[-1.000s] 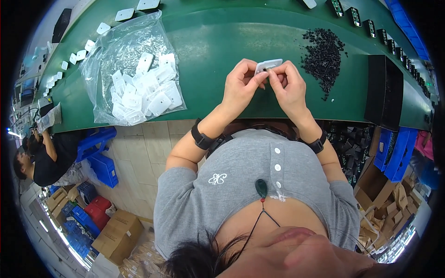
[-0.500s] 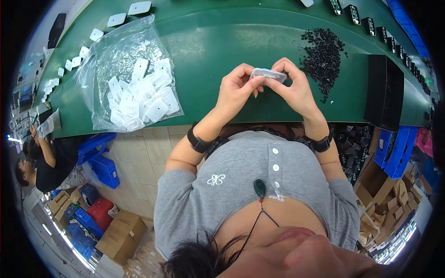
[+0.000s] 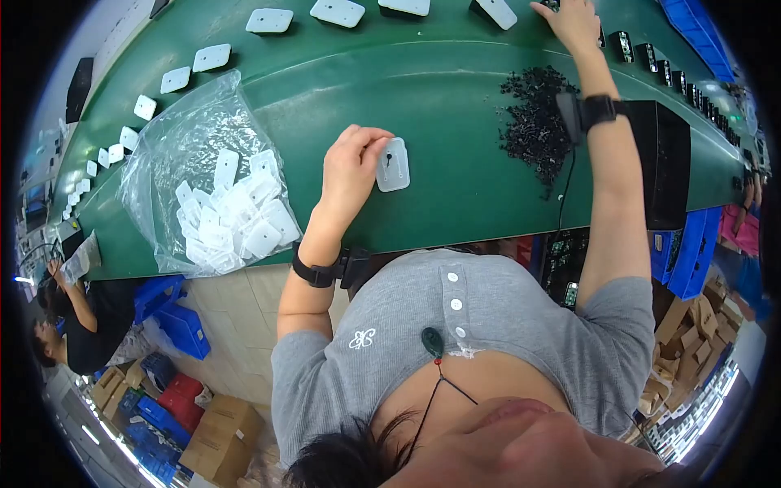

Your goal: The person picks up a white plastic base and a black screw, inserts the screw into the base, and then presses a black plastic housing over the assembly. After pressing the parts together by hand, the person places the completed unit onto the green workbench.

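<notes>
My left hand (image 3: pixel 351 169) pinches the upper left edge of a translucent white plastic cover (image 3: pixel 394 172) between thumb and fingers. A small black piece (image 3: pixel 390 158) shows in the cover, close to its top. My right arm stretches to the far right, where my right hand (image 3: pixel 574 26) closes around a black housing with a circuit board (image 3: pixel 552 4); the frame's upper edge cuts off part of the fingers. Left of my left hand, an open clear plastic bag (image 3: pixel 183 122) holds a heap of white covers (image 3: pixel 236 220).
A pile of small black parts (image 3: pixel 535 122) lies beside my right forearm, with a black bin (image 3: pixel 663 163) beyond. White-topped units (image 3: pixel 338 12) curve along the far and left side. Black housings with boards (image 3: pixel 648 57) line the right. Another person (image 3: pixel 85 305) sits at far left.
My hands have parted. The left one has brought the white cover down to the left, while the right has let go of it and reached far right to the housings.
</notes>
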A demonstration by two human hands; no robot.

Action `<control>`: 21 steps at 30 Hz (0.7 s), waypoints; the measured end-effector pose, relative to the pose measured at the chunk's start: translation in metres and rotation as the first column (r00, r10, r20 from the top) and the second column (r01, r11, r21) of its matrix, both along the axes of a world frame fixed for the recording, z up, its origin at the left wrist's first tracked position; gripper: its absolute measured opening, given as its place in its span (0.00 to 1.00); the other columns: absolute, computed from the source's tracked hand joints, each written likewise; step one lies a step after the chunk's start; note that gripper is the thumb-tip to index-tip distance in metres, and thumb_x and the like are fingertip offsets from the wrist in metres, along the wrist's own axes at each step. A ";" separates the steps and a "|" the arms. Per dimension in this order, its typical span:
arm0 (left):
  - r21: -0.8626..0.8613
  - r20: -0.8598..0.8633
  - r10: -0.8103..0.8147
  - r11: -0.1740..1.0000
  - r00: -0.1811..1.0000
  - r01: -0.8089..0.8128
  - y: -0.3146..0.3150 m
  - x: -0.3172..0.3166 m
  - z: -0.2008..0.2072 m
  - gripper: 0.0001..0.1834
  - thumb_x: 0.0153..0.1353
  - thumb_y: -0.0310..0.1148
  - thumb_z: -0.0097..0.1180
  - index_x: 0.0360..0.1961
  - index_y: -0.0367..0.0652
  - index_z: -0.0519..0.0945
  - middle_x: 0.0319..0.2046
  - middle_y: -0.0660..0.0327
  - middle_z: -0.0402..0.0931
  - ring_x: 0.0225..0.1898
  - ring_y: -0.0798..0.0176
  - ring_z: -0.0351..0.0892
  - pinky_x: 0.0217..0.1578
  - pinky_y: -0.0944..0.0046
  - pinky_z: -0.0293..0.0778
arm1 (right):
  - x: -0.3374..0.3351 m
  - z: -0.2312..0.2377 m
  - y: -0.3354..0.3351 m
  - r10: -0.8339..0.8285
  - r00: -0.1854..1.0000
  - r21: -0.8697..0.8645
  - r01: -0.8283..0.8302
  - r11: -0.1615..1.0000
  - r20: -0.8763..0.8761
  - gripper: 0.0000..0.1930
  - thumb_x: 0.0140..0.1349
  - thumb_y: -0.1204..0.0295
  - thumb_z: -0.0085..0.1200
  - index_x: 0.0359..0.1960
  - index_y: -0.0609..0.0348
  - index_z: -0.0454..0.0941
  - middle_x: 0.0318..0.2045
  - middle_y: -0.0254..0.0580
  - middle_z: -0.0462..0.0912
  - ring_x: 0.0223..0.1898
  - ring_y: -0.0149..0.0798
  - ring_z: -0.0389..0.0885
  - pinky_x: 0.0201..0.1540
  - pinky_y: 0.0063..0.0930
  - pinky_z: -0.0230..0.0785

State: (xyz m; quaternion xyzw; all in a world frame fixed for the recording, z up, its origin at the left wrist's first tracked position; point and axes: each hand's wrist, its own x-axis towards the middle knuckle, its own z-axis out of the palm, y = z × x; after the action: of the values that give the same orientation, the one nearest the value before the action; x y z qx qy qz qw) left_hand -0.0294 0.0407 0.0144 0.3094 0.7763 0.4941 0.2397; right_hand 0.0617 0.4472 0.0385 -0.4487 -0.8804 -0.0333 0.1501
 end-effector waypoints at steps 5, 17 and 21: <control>-0.145 -0.207 -0.026 0.989 0.978 -0.004 0.002 0.012 0.021 0.26 0.51 0.38 0.68 0.50 0.39 0.76 0.41 0.55 0.71 0.32 0.55 0.75 0.35 0.59 0.74 | 0.007 -0.005 -0.010 0.359 0.923 -0.005 -0.363 0.932 -0.138 0.22 0.54 0.66 0.63 0.50 0.59 0.76 0.39 0.46 0.79 0.39 0.46 0.78 0.45 0.36 0.72; 0.034 -0.615 -0.145 0.977 0.775 0.210 -0.023 0.028 -0.007 0.27 0.46 0.20 0.61 0.51 0.42 0.74 0.48 0.58 0.75 0.52 0.52 0.71 0.51 0.54 0.66 | 0.125 -0.018 -0.259 0.465 0.651 -0.359 -0.739 0.570 -0.600 0.26 0.52 0.85 0.57 0.55 0.60 0.71 0.53 0.49 0.74 0.56 0.49 0.73 0.59 0.38 0.64; 0.024 -0.658 -0.278 0.921 0.699 0.389 -0.025 0.017 -0.010 0.25 0.48 0.18 0.59 0.50 0.43 0.75 0.47 0.59 0.77 0.53 0.55 0.72 0.53 0.56 0.65 | 0.127 -0.006 -0.265 0.548 0.704 -0.342 -0.704 0.623 -0.452 0.23 0.53 0.81 0.61 0.53 0.60 0.73 0.52 0.49 0.77 0.54 0.48 0.76 0.58 0.37 0.67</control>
State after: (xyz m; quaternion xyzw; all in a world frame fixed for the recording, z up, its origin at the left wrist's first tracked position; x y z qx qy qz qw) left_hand -0.0127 0.0158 0.0048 0.6139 0.6987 0.3669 0.0190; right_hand 0.1885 0.1823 0.0329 -0.1311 -0.9248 0.3160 0.1665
